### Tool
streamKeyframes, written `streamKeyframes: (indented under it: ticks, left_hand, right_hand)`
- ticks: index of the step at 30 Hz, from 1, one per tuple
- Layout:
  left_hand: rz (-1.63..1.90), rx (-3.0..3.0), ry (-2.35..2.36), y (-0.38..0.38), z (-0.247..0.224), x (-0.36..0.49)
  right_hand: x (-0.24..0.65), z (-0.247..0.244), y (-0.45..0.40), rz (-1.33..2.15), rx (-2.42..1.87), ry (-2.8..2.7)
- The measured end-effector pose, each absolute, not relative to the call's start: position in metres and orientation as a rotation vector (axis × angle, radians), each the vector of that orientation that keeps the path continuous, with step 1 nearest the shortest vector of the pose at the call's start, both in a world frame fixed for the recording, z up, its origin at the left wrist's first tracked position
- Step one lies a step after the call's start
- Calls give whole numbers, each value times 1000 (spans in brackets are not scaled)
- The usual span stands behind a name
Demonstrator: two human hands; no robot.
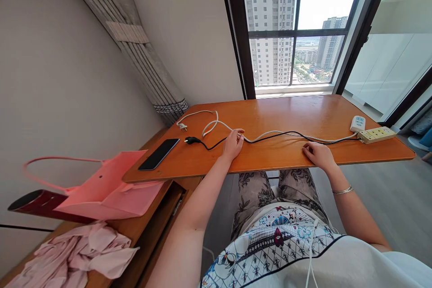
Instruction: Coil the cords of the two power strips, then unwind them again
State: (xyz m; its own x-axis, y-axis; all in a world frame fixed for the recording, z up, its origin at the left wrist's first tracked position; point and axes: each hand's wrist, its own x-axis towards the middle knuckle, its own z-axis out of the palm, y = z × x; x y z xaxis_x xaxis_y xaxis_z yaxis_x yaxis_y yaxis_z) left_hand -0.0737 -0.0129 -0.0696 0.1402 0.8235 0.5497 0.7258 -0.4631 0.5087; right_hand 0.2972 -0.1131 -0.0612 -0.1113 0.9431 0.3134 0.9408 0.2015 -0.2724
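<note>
My left hand rests on the wooden tabletop, fingers curled on a white power cord. A black power cord passes under the same hand; its black plug lies to the left. The white cord loops farther left to a white plug. At the table's front edge lies my right hand, fingers loosely bent, nothing visible in them, just in front of the cords. Both cords run right to a yellowish power strip and a small white socket block.
A black phone lies at the left of the wooden table. Beyond that edge are a pink bag, a dark red cylinder and pink cloth on a lower cabinet. A window stands behind the table.
</note>
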Motion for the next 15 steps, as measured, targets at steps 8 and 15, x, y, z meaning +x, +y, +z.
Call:
streamKeyframes:
  ticks: [8, 15]
  left_hand:
    - [1191, 2299, 1573, -11, -72, -74]
    - [1166, 2285, 1569, -11, -72, -73]
  right_hand:
    - [297, -60, -113, 27, -1762, -2057]
    - [299, -64, -108, 35, -1655, -2086]
